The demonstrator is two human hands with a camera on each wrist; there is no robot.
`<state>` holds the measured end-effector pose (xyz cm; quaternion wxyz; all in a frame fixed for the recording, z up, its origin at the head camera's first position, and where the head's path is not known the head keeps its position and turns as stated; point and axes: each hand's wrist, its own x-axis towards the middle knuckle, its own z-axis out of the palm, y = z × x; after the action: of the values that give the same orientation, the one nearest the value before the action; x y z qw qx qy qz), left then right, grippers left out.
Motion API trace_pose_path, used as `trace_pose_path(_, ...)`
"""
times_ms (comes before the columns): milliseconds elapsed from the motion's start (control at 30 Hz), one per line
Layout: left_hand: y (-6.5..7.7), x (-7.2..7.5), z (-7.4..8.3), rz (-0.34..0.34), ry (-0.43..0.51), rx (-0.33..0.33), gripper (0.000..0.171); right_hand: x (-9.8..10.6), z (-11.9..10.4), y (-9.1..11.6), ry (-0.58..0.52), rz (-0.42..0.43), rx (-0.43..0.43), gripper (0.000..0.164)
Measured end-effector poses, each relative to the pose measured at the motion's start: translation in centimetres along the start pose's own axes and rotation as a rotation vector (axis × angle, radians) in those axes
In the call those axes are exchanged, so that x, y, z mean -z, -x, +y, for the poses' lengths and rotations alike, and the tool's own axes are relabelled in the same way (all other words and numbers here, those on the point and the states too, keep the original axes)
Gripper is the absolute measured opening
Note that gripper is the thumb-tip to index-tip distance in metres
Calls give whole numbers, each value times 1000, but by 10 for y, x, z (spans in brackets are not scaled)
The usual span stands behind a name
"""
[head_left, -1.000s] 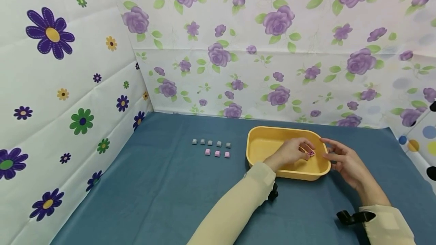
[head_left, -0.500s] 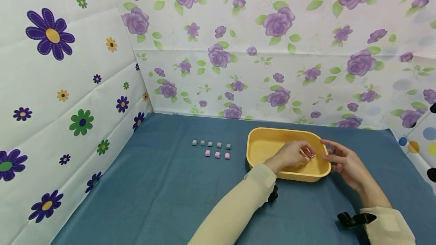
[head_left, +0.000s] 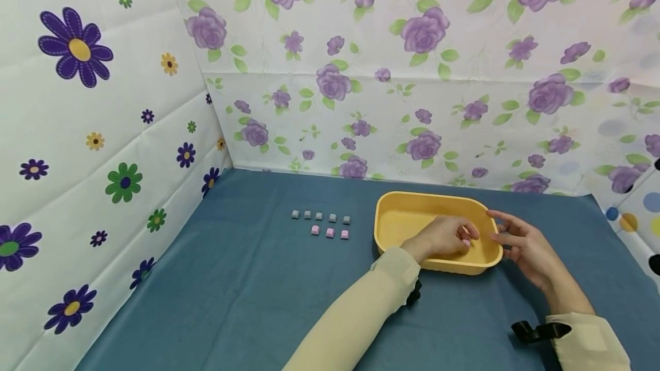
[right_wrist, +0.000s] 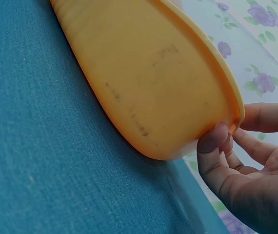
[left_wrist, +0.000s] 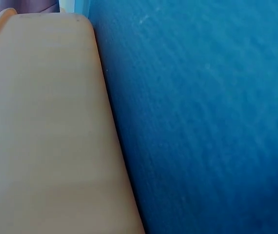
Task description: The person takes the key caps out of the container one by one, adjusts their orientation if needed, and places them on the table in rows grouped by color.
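My left hand (head_left: 444, 236) is inside a shallow yellow plastic bin (head_left: 397, 210), its fingers curled together. A small pink keycap (head_left: 466, 243) shows only partly at its fingertips. My right hand (head_left: 526, 248) holds the bin's right end. In the right wrist view, the thumb (right_wrist: 213, 138) presses the outer wall while a forefinger (right_wrist: 266, 117) meets the rim. Left of the bin, several grey keycaps (head_left: 318, 216) stand in a row on the blue cloth. Three pink keycaps (head_left: 330, 233) form a second row in front of them. The left wrist view shows only the bin's outer wall (left_wrist: 46, 122) and cloth.
A blue cloth (head_left: 232, 291) covers the table. Behind it hangs a white sheet with purple roses (head_left: 332, 82), and another sheet with daisies (head_left: 124, 182) closes the left side. Black wrist straps (head_left: 540, 332) sit at the sleeves.
The fingers of my left hand have curled in and turned down inside the bin, so the pink keycap shows less. My right hand and the rows of keycaps stay put.
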<state>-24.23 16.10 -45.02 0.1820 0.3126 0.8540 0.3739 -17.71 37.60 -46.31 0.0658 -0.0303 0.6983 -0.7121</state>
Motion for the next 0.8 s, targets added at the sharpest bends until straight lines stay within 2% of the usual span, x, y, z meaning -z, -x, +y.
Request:
trace_pose_path(233,0,0,4,94,26,22,17,1,0,0,-2,-2,1,54)
trace_pose_path(367,1,2,3,139,68,-26,16,1,1,0,-4,-4,-2,54)
trace_pose_path(600,1,9,4,200,278,-124,19,0,0,0,-10,0,-9,51)
trace_pose_path(800,4,18,3,226,315,-151,20,1,0,0,6,7,-20,53)
